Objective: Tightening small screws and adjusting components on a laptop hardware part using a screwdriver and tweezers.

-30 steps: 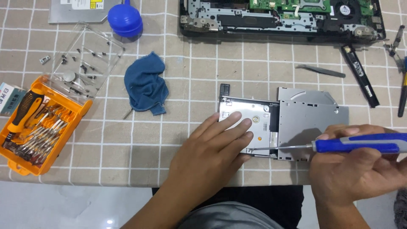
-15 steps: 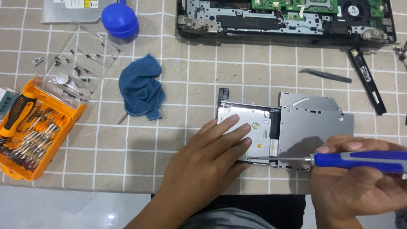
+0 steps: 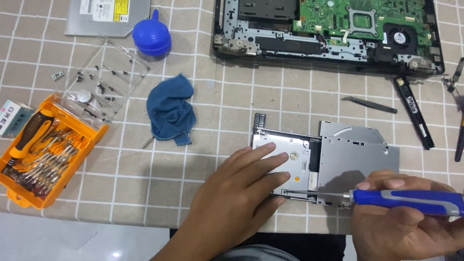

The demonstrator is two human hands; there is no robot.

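Two hands: left (image 3: pixel 232 200) flat on drive (image 3: pixel 309 164); right (image 3: pixel 401 224) grips screwdriver (image 3: pixel 386 197) (tip apparently at edge).

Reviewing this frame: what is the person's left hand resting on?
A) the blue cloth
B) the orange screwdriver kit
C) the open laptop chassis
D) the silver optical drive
D: the left hand lies flat on the silver optical drive, while the right hand holds a blue-handled screwdriver at the drive's front edge.

Your worktop (image 3: pixel 121 169): checked cloth. On it: opened laptop (image 3: pixel 328 34), silver drive (image 3: pixel 338 159), blue rag (image 3: pixel 171 111), orange tool case (image 3: pixel 43 154), blue blower (image 3: pixel 151 36), tweezers (image 3: pixel 368 104).
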